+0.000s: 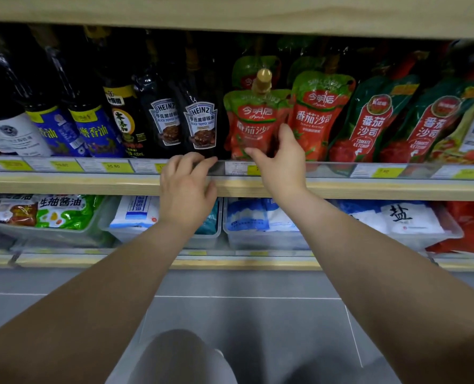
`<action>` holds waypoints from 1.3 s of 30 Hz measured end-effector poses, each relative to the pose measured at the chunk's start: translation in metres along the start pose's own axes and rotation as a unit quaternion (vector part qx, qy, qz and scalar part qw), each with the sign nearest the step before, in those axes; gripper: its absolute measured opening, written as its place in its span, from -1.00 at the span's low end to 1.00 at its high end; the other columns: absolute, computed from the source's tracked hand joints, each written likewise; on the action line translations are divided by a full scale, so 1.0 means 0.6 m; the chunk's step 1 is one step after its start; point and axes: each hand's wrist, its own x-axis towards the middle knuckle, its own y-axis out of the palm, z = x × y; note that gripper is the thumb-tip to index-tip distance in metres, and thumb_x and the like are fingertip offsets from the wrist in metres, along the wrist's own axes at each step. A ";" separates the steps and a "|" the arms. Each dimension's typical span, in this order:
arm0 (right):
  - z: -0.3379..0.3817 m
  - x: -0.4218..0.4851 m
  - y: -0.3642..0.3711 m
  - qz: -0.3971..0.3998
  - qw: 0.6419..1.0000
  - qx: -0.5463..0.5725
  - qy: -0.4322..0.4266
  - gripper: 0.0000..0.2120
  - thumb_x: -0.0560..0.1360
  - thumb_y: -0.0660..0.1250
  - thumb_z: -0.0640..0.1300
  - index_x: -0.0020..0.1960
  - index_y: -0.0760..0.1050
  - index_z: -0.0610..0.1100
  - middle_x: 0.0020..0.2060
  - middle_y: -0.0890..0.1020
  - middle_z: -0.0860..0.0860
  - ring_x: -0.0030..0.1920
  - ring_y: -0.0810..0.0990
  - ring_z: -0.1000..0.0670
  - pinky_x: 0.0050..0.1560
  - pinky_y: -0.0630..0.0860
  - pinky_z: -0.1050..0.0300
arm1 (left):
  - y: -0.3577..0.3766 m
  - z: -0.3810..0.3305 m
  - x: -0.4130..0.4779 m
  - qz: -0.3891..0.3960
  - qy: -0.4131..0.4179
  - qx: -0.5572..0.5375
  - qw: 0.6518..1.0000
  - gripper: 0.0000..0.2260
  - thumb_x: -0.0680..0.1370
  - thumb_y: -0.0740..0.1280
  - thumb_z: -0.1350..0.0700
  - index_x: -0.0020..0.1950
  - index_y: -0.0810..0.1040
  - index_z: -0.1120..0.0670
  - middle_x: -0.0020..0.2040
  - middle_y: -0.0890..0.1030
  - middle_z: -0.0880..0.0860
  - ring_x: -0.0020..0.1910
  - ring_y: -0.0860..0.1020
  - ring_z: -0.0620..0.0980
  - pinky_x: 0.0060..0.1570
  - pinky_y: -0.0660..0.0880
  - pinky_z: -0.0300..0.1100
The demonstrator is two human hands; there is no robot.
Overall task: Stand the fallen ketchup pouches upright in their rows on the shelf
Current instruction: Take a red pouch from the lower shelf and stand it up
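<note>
A red and green ketchup pouch with a gold cap [253,120] stands upright at the front of its row on the middle shelf. My right hand [281,159] grips its lower right corner, thumb up along its side. To its right a second pouch of the same kind [317,117] leans slightly left, with more pouches behind both. Further right, two darker green-and-red ketchup pouches [368,126] lean to the right. My left hand [186,184] rests with spread fingers on the clear price rail [341,169], holding nothing.
Black Heinz pepper sauce pouches [201,126] stand just left of the ketchup, then dark bottles [91,128]. The wooden shelf above [230,12] hangs low over the pouch caps. Below, clear bins [258,234] hold salt bags and soy sauce packs.
</note>
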 end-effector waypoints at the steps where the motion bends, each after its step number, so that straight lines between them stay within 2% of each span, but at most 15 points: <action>1: 0.000 0.004 0.001 0.004 1.000 -0.006 0.013 -0.61 0.40 0.46 -0.05 0.15 0.41 -0.09 -0.03 0.60 0.08 0.01 0.59 -0.01 0.01 0.52 0.08 | 0.000 0.000 -0.001 0.001 0.001 -0.001 1.000 -0.64 0.46 0.35 0.14 0.26 0.52 0.10 0.14 0.53 0.13 0.17 0.40 0.22 0.20 0.34 0.13; 7: 0.002 0.026 0.010 0.033 0.994 -0.076 0.069 -0.63 0.41 0.46 -0.02 0.09 0.38 -0.10 -0.01 0.62 0.00 -0.03 0.59 -0.09 -0.11 0.49 0.03 | 0.000 0.003 -0.001 -0.001 0.005 -0.008 1.000 -0.63 0.47 0.36 0.13 0.27 0.51 0.09 0.15 0.52 0.11 0.18 0.39 0.19 0.21 0.34 0.11; 12: 0.008 0.028 0.014 0.052 0.991 -0.096 0.072 -0.59 0.43 0.44 -0.05 0.17 0.34 -0.11 -0.01 0.60 0.00 -0.04 0.58 -0.09 -0.21 0.38 0.08 | 0.002 -0.004 0.004 -0.009 -0.015 -0.009 1.000 -0.65 0.47 0.36 0.08 0.25 0.53 0.09 0.13 0.54 0.11 0.17 0.40 0.18 0.19 0.35 0.10; 14: 0.007 0.020 0.008 0.053 0.993 -0.082 0.069 -0.51 0.44 0.43 -0.08 0.27 0.31 -0.13 0.06 0.59 -0.03 0.04 0.57 -0.09 -0.14 0.44 0.05 | 0.003 -0.018 0.011 -0.026 -0.040 -0.033 0.998 -0.65 0.48 0.35 0.05 0.25 0.53 0.08 0.14 0.54 0.11 0.16 0.40 0.17 0.17 0.34 0.06; 17: -0.005 -0.005 -0.018 0.008 0.998 -0.052 0.029 -0.51 0.44 0.43 -0.12 0.30 0.33 -0.10 0.16 0.56 -0.04 0.18 0.51 -0.06 0.13 0.50 -0.04 | 0.006 -0.055 0.029 -0.050 -0.061 -0.094 0.992 -0.57 0.49 0.34 0.00 0.34 0.43 0.05 0.20 0.50 0.11 0.19 0.40 0.13 0.19 0.33 0.02; 19: -0.021 -0.019 -0.041 -0.061 0.996 -0.063 -0.018 -0.52 0.43 0.42 -0.13 0.29 0.36 -0.11 0.18 0.53 -0.04 0.22 0.45 -0.04 0.22 0.42 0.05 | 0.011 -0.084 0.044 -0.067 -0.075 -0.137 0.985 -0.48 0.48 0.35 -0.02 0.41 0.32 0.04 0.27 0.45 0.12 0.25 0.39 0.11 0.23 0.34 0.02; 22: -0.042 -0.015 -0.071 -0.147 0.984 -0.096 -0.008 -0.34 0.38 0.46 -0.13 0.39 0.25 -0.13 0.24 0.41 -0.11 0.27 0.33 -0.09 0.23 0.18 0.20 | 0.023 -0.123 0.065 -0.087 -0.104 -0.186 0.973 -0.36 0.46 0.39 -0.03 0.47 0.20 0.05 0.36 0.38 0.13 0.32 0.36 0.11 0.28 0.34 0.05; 24: -0.049 -0.002 -0.081 -0.148 0.984 -0.101 0.008 -0.18 0.35 0.49 -0.13 0.47 0.11 -0.10 0.29 0.34 -0.15 0.31 0.26 -0.11 0.25 0.13 0.17 | 0.032 -0.141 0.073 -0.098 -0.122 -0.197 0.968 -0.29 0.44 0.42 -0.02 0.49 0.15 0.05 0.38 0.34 0.14 0.33 0.36 0.12 0.28 0.35 0.09; 27: -0.051 0.012 -0.086 -0.103 0.990 -0.092 -0.009 -0.04 0.36 0.50 -0.14 0.52 -0.08 -0.06 0.31 0.39 -0.13 0.32 0.33 -0.12 0.34 0.26 0.00 | 0.046 -0.156 0.079 -0.106 -0.139 -0.207 0.963 -0.21 0.42 0.45 0.00 0.51 0.07 0.01 0.41 0.28 0.15 0.35 0.33 0.14 0.30 0.36 0.12; 30: -0.057 0.019 -0.088 -0.097 0.991 -0.094 -0.009 0.02 0.37 0.49 -0.17 0.51 -0.19 0.04 0.25 0.48 -0.11 0.24 0.47 -0.10 0.26 0.42 -0.14 | 0.059 -0.163 0.082 -0.113 -0.149 -0.188 0.964 -0.19 0.42 0.46 0.02 0.52 0.03 -0.07 0.40 0.29 0.17 0.33 0.30 0.16 0.28 0.35 0.06; 33: -0.067 0.024 -0.092 -0.093 0.992 -0.083 -0.004 0.01 0.39 0.46 -0.23 0.49 -0.23 0.15 0.13 0.55 -0.07 0.12 0.54 -0.07 0.14 0.50 -0.14 | 0.067 -0.163 0.083 -0.128 -0.157 -0.169 0.965 -0.21 0.43 0.45 0.07 0.51 0.05 -0.10 0.30 0.36 0.19 0.25 0.34 0.17 0.22 0.37 0.05; 36: -0.077 0.031 -0.101 -0.082 0.994 -0.066 -0.011 0.01 0.39 0.44 -0.29 0.47 -0.21 0.19 -0.04 0.55 0.04 -0.06 0.57 0.01 -0.06 0.55 0.02 | 0.069 -0.159 0.084 -0.133 -0.160 -0.160 0.965 -0.23 0.44 0.45 0.08 0.51 0.06 -0.11 0.22 0.38 0.20 0.19 0.37 0.16 0.20 0.40 0.05; 39: -0.089 0.041 -0.107 -0.075 0.996 -0.044 -0.018 -0.01 0.40 0.43 -0.32 0.47 -0.17 0.23 -0.19 0.44 0.21 -0.21 0.54 0.15 -0.24 0.45 0.25 | 0.067 -0.154 0.083 -0.139 -0.146 -0.142 0.969 -0.26 0.45 0.43 0.09 0.51 0.08 -0.08 0.18 0.39 0.22 0.15 0.39 0.17 0.15 0.43 0.07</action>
